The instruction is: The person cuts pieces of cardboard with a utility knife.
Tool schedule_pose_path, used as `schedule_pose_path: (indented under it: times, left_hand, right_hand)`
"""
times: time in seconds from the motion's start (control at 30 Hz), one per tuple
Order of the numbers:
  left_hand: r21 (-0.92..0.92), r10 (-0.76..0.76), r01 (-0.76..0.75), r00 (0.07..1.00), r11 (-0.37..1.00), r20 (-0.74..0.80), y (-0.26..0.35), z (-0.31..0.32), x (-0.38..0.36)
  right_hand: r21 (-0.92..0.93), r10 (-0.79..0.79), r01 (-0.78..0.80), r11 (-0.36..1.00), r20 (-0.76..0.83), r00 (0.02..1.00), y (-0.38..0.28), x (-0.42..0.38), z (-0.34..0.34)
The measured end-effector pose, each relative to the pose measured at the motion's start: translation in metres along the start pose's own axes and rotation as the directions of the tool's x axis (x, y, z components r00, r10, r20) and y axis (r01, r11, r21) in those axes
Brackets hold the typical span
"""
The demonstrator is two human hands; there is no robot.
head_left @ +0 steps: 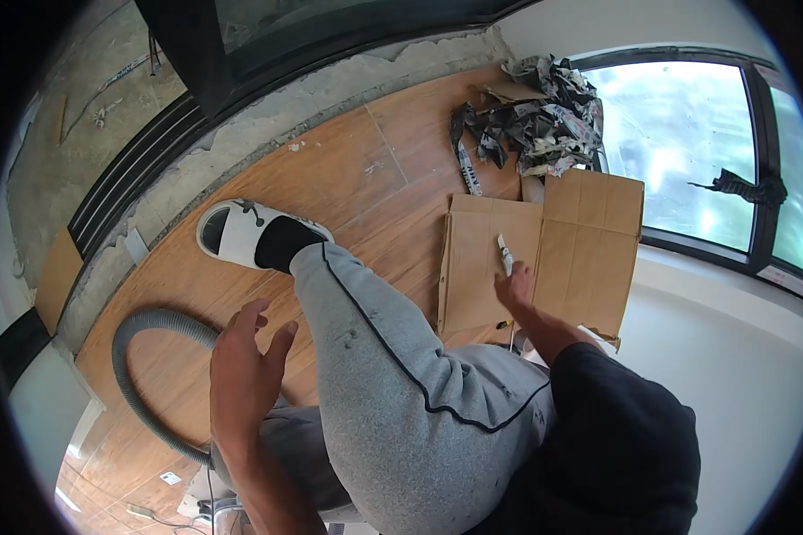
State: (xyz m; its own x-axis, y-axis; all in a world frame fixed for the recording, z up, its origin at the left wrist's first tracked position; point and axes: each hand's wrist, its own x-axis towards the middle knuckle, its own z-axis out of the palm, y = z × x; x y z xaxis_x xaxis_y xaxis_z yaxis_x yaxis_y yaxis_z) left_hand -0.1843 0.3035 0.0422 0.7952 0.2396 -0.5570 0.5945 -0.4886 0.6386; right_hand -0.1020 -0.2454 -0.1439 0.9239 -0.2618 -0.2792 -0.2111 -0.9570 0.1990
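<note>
Wood-look brown plank flr., bordered far left by rough grey concrete strip; black-framed pale-glass window far right; crumpled heap of black-and-white printed film just beside it, far side.
Item 1: slim white-handled cutter, over left panel of opened brown cardboard box; lies on far side of grip, long axis running far & slightly left, tip away from person; contact w/ cardboard: can't tell.
Item 2: bare right hand, fingers pinching cutter's near end; clearly the nearer hand.
Item 3: bare left hand, near left, well apart from cutter & box; holds nothing visible, fingers loosely curved, thumb spread; nearest to grey ribbed flexible hose, looped on flr. to its left; touching or not: unclear.
Misc.: white slide sandal on black-socked foot, mid-left; grey trousers w/ black piping, centre.
</note>
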Motion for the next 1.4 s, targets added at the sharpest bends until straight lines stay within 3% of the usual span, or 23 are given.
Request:
schedule_pose_path:
  times: [0.03,0.07,0.13,0.17,0.23,0.33,0.37,0.5,0.57,0.7,0.8,0.87,0.9,0.97,1.0,1.07,1.13,1.17,1.27,1.3,1.33,1.37,1.4]
  left_hand:
    - [0.007,0.025,-0.025,1.000,1.000,0.002,0.003,0.001,0.001]
    - [0.008,0.037,-0.037,0.999,0.999,0.002,0.008,0.003,0.003]
    - [0.051,0.068,-0.068,0.998,0.996,-0.007,0.016,0.003,0.005]
    - [0.058,0.077,-0.077,0.997,0.995,-0.012,0.020,0.004,0.006]
    - [0.071,0.108,-0.108,0.994,0.992,0.013,0.027,0.007,0.008]
    - [0.079,0.145,-0.149,0.988,0.986,0.049,0.037,0.014,0.009]
    - [0.087,0.166,-0.171,0.984,0.981,0.062,0.039,0.017,0.010]
    - [0.136,0.135,-0.147,0.986,0.980,0.096,0.050,0.022,0.014]
    - [0.188,0.111,-0.126,0.990,0.974,0.087,0.059,0.023,0.016]
    - [0.214,0.288,-0.266,0.954,0.940,-0.081,0.113,0.035,0.034]
    - [0.121,0.409,-0.392,0.884,0.912,-0.226,0.162,0.066,0.055]
    - [0.037,0.492,-0.508,0.810,0.860,-0.320,0.174,0.089,0.066]
    - [0.073,0.517,-0.520,0.802,0.851,-0.300,0.172,0.097,0.075]
    - [0.095,0.540,-0.534,0.806,0.840,-0.243,0.174,0.103,0.086]
    - [0.076,0.491,-0.488,0.839,0.870,-0.233,0.176,0.100,0.090]
    - [0.049,0.454,-0.456,0.860,0.889,-0.232,0.183,0.100,0.094]
    - [0.162,0.379,-0.373,0.925,0.914,-0.010,0.190,0.097,0.093]
    - [0.146,0.377,-0.372,0.926,0.917,-0.008,0.194,0.100,0.091]
    - [0.142,0.544,-0.573,0.815,0.807,0.198,0.220,0.115,0.047]
    - [0.103,0.568,-0.604,0.785,0.790,0.247,0.221,0.125,0.040]
    - [0.083,0.469,-0.502,0.846,0.861,0.253,0.208,0.146,0.033]
    - [0.164,0.489,-0.575,0.789,0.802,0.372,0.208,0.153,0.028]
    - [0.239,0.494,-0.654,0.720,0.718,0.488,0.209,0.158,0.029]
  right_hand:
    - [-0.107,0.122,-0.126,0.986,-0.045,0.992,0.000,0.008,-0.008]
    - [-0.102,0.129,-0.134,0.986,-0.053,0.990,0.014,0.016,-0.001]
    - [-0.218,0.292,-0.271,0.938,0.072,0.954,0.032,0.030,0.020]
    - [-0.207,0.295,-0.276,0.939,0.070,0.953,0.039,0.032,0.026]
    - [0.013,0.273,-0.291,0.957,0.310,0.911,0.040,0.028,0.032]
    - [0.152,0.257,-0.303,0.941,0.262,0.930,0.033,0.019,0.036]
    - [0.137,0.209,-0.229,0.964,0.145,0.967,0.043,0.019,0.053]
    - [0.171,0.256,-0.290,0.942,0.198,0.946,0.035,0.021,0.022]
    - [0.094,0.183,-0.205,0.974,0.201,0.962,0.044,0.026,0.031]
    - [0.192,0.275,-0.292,0.937,0.112,0.955,0.042,0.017,0.030]
    - [0.334,0.227,-0.262,0.905,0.139,0.964,0.058,-0.007,0.018]
    - [0.552,0.079,-0.198,0.810,0.231,0.970,0.070,-0.007,0.008]
    - [0.566,0.111,-0.210,0.797,0.204,0.973,0.070,-0.003,-0.007]
    - [0.603,0.068,-0.073,0.794,0.030,0.997,0.061,-0.018,-0.046]
    - [0.598,0.092,-0.102,0.795,0.046,0.995,0.062,-0.027,-0.066]
    - [0.800,0.087,-0.156,0.580,0.129,0.988,0.064,-0.016,-0.113]
    - [0.844,0.108,-0.112,0.524,0.064,0.992,0.081,-0.004,-0.132]
    - [0.883,0.126,-0.073,0.464,0.016,0.992,0.092,0.002,-0.142]
    - [0.902,0.199,-0.170,0.397,0.096,0.975,0.133,0.019,-0.160]
    - [0.878,0.180,-0.192,0.438,0.123,0.976,0.134,0.018,-0.173]
    - [0.922,0.203,-0.298,0.245,0.252,0.946,0.123,0.020,-0.186]
    - [0.933,0.236,-0.359,-0.016,0.352,0.906,0.110,0.019,-0.193]
    - [0.923,0.200,-0.383,-0.023,0.380,0.903,0.103,0.025,-0.183]
